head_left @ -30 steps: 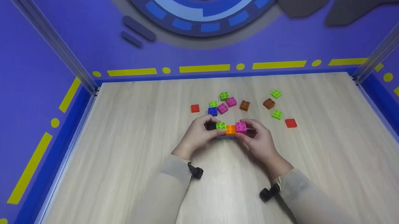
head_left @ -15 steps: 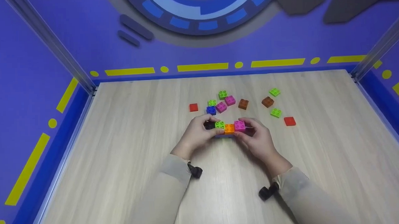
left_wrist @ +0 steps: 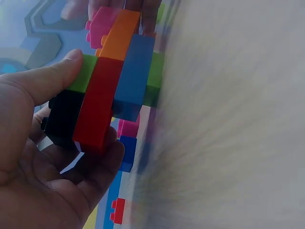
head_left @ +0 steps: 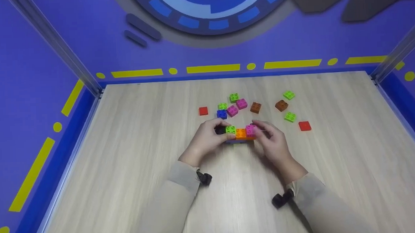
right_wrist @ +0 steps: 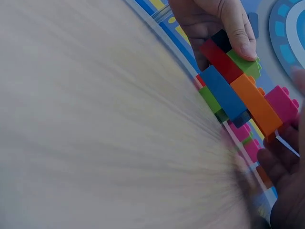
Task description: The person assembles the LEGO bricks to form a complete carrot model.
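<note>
Pale wood-grain table is enclosed by blue panels. Near its middle, a stepped assembly of multicoloured plastic bricks is held studs upward, long axis running left to right. Its black-and-red left end is clamped between thumb and fingers of the left hand. At the pink-and-orange right end, the right hand is placed; whether its fingers are clamped cannot be told. Loose bricks are scattered beyond.

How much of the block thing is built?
Lots, it seems: the red brick and orange brick sit above the blue brick, with the pink brick on top. The left hand grips the stack; the right hand is at the pink brick. Loose bricks on the table might be left to add.
</note>
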A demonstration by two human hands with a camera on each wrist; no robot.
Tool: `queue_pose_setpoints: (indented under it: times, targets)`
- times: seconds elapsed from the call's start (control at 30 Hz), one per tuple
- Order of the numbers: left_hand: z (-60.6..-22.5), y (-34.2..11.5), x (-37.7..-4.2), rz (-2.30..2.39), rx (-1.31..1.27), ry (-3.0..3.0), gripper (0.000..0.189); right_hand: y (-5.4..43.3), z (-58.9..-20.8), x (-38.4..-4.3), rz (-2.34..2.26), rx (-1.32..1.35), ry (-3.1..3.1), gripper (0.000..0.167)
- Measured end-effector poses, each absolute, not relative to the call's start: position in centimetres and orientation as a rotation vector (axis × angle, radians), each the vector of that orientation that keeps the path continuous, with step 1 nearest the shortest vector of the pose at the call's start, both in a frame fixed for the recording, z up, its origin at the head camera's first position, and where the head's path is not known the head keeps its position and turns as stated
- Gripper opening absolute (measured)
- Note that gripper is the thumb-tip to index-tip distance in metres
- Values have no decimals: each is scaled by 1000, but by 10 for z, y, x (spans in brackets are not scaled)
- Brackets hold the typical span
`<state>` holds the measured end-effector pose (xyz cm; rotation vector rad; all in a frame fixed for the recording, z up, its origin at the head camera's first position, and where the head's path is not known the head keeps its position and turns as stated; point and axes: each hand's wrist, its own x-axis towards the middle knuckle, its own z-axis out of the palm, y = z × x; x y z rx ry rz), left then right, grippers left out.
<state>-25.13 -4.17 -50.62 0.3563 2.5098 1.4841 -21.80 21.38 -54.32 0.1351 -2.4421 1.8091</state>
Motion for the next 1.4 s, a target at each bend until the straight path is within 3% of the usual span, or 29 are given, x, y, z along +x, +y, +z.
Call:
queue_pose_setpoints:
  times: [0.17, 0.53, 0.87, 1.17, 1.4]
  targets:
    - [-508, -45, -251, 1492, 311, 2515, 32, 221, -536, -231, 1878, 34, -2326, 45]
    - [-513, -38, -245, 1479, 295, 2516, 33, 268, -516, -274, 1423, -333, -2406, 45]
    - [-513, -35, -241, 1446, 304, 2511, 30, 287, -532, -278, 882, -272, -2727, 54]
    - [-508, -38, -246, 1460, 337, 2523, 30, 287, -537, -284, 730, -179, -2725, 39]
    - [-505, -39, -252, 1447, 332, 2539, 29, 286, -533, -289, 763, -197, -2685, 38]
